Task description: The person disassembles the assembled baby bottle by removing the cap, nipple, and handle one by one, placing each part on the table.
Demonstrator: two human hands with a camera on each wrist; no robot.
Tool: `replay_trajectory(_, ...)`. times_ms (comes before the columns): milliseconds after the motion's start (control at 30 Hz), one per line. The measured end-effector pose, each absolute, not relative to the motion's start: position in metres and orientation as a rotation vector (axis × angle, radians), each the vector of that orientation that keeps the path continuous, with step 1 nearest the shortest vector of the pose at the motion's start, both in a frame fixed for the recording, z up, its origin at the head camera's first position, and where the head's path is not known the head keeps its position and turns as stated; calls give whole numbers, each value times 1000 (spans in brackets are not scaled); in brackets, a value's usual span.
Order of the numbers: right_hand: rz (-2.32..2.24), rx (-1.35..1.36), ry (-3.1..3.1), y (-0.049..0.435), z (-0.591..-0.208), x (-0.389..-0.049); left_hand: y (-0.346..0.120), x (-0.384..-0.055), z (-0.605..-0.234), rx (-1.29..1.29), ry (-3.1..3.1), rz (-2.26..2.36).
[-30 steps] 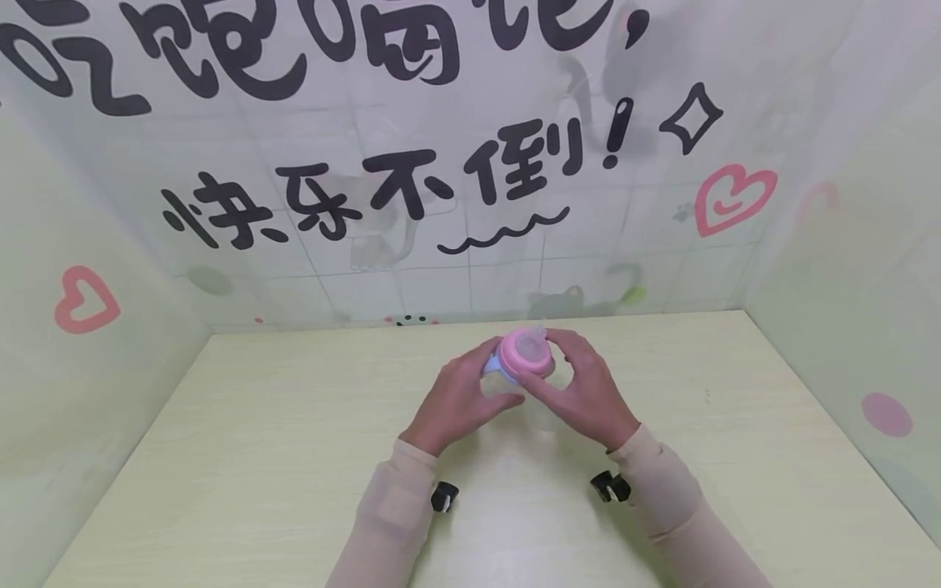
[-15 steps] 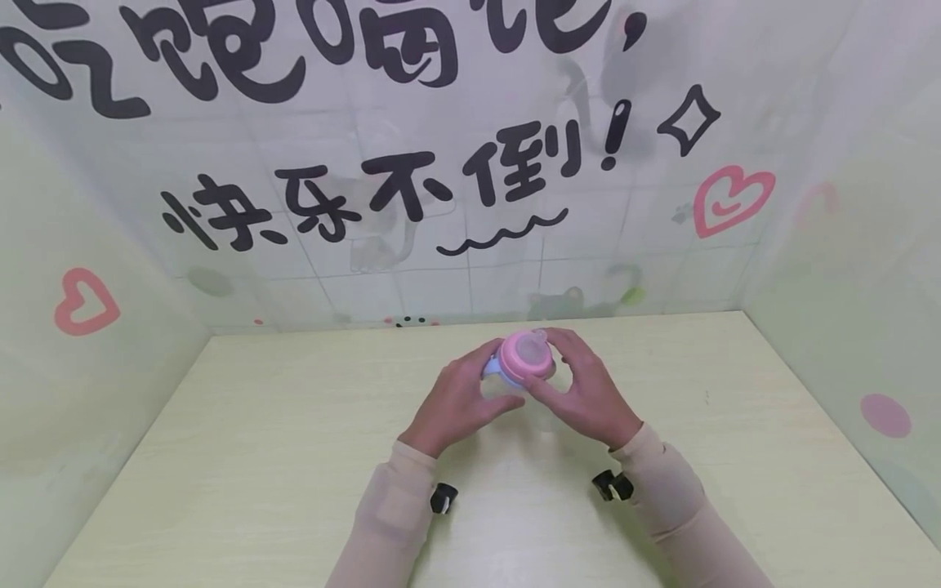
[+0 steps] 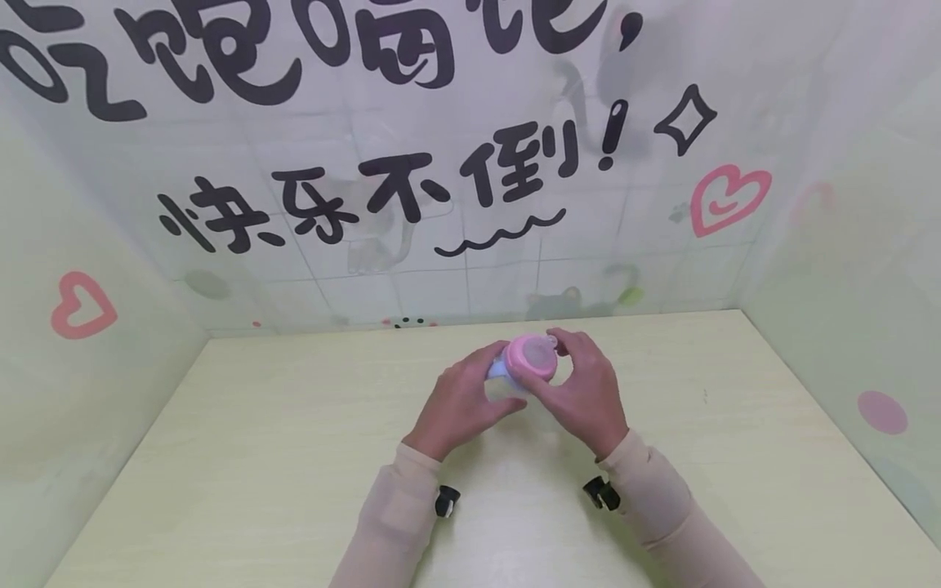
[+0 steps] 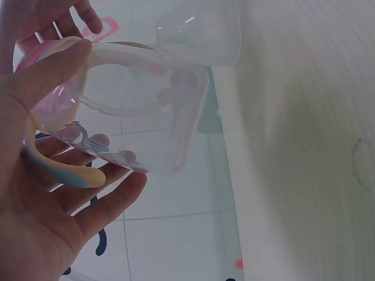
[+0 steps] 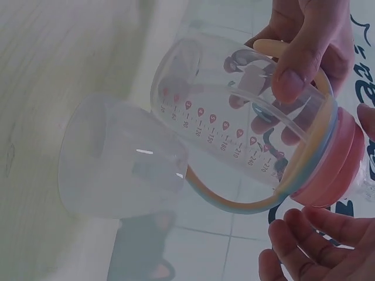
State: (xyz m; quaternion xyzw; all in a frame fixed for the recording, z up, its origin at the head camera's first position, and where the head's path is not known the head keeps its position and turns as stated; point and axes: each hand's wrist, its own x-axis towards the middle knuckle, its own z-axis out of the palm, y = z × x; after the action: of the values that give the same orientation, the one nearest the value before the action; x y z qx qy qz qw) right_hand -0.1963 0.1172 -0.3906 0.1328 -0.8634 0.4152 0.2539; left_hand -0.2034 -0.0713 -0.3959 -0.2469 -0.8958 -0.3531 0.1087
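Observation:
A clear baby bottle (image 5: 205,73) with measuring marks, a straw inside and orange-and-blue handles is held tilted above the table. My left hand (image 3: 457,404) grips its body, thumb on one side and fingers beneath in the left wrist view. The pink collar (image 3: 532,357) carries a clear teat at the top. My right hand (image 3: 588,396) pinches that collar between thumb and fingers, its index finger curled near the teat. Beside the bottle, a translucent bottle cap (image 5: 117,158) stands on the table; in the head view it is faint below the hands.
The pale wooden table (image 3: 294,457) is enclosed by light walls. Its back wall (image 3: 470,286) bears black lettering and drawings and stands just behind the hands. Small black devices (image 3: 447,501) sit at both wrists.
My right hand has turned at the wrist, its forearm shifting slightly left. The bottle's top has tilted a little to the right. My left hand keeps its grip on the body.

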Motion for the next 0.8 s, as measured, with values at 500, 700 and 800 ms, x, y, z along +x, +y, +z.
replay_trajectory(500,1133,448,-2352,117,-391,-194,-71,-201,-393,-743,-2640,-1002)
replay_trajectory(700,1164,564,-2352,120,-389,-195,-73,-203,-394,-770,-2616,-1056)
replay_trajectory(800,1180,628,-2328,123,-387,-196,-74,-204,-396,-796,-2607,-1122)
